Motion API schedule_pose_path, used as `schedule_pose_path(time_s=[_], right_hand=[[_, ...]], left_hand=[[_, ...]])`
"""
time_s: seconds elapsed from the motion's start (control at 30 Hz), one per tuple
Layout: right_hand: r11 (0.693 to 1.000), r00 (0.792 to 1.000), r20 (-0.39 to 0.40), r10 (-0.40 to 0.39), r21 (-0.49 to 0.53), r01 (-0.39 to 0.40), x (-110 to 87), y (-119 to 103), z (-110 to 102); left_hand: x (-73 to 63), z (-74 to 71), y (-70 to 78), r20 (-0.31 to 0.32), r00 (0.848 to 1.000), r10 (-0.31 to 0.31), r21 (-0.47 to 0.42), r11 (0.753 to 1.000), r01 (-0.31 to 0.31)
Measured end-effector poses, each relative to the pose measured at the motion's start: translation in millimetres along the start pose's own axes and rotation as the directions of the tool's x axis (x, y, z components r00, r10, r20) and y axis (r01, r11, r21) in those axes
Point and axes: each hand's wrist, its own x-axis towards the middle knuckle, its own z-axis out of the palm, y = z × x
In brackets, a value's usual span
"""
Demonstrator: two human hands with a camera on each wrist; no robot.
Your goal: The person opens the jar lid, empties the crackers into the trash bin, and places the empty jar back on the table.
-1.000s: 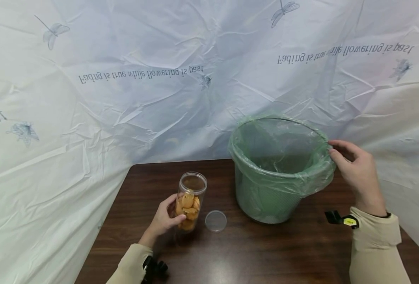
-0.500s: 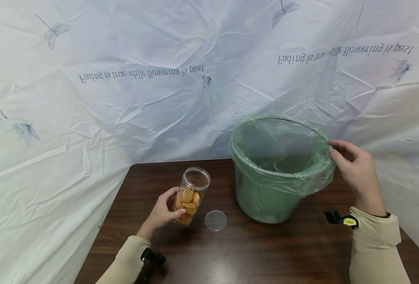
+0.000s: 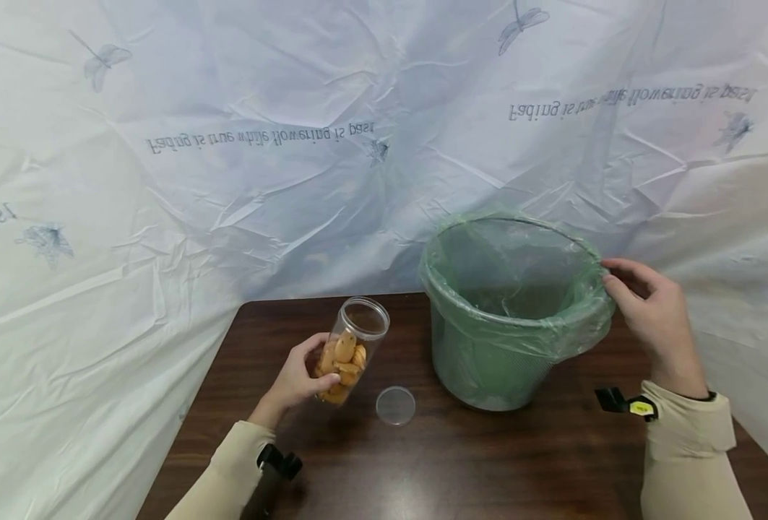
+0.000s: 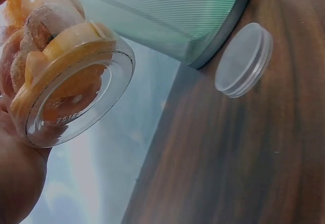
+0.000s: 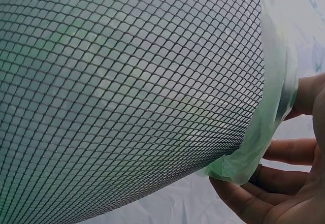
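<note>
My left hand (image 3: 295, 379) grips a clear plastic jar (image 3: 365, 318) with no lid on it, its fingers and thumb wrapped round the lower half. Orange-brown cookies (image 3: 346, 361) fill about the lower part of the jar. The jar is off the table and leans to the right; its bare bottom (image 4: 76, 99) shows in the left wrist view. My right hand (image 3: 659, 310) pinches the right side of the rim of a mesh wastebasket (image 5: 122, 82), over the green plastic bag (image 3: 527, 336) that lines it. Inside, the wastebasket's floor is partly hidden by the bag.
A clear round lid (image 3: 395, 405) lies on the dark wooden table (image 3: 475, 462), between the jar and the wastebasket. Behind the table hangs a pale printed sheet (image 3: 260, 202), close to the wastebasket's far side.
My left hand has raised the jar from the table, moved it slightly away from me and tipped its mouth to the right. My right hand has stayed at the wastebasket's rim.
</note>
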Motion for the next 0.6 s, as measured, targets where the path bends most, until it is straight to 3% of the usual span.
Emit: schedule_pose_path(time_s=[0.6], right_hand=[[1.000, 1.000, -0.020, -0.014, -0.009, 0.014, 0.3, 1, 2]], left_hand=[[17.9, -13.1, 13.9, 0.015, 1.000, -0.005, 0.019, 1.000, 0.005]])
